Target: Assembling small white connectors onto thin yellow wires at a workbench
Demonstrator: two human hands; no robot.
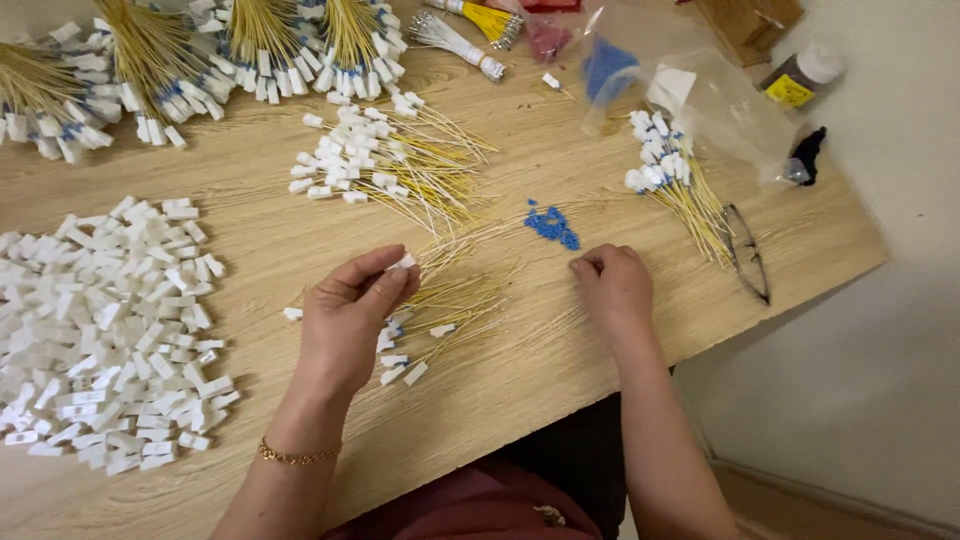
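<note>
Pinching a small white tag [404, 262] between thumb and fingers, the left hand [348, 322] is held just above the desk [520, 380], over a loose scatter of thin yellow wires [455, 300] with white ends. The right hand [612, 283] is rested on the wood with its fingertips drawn together, though whether anything is gripped cannot be told. A large heap of white tags [110, 330] is spread at the left. Just beyond the right hand, a small cluster of blue beads [552, 226] is seen. Farther back, bundled wires [160, 60] are laid along the edge.
</note>
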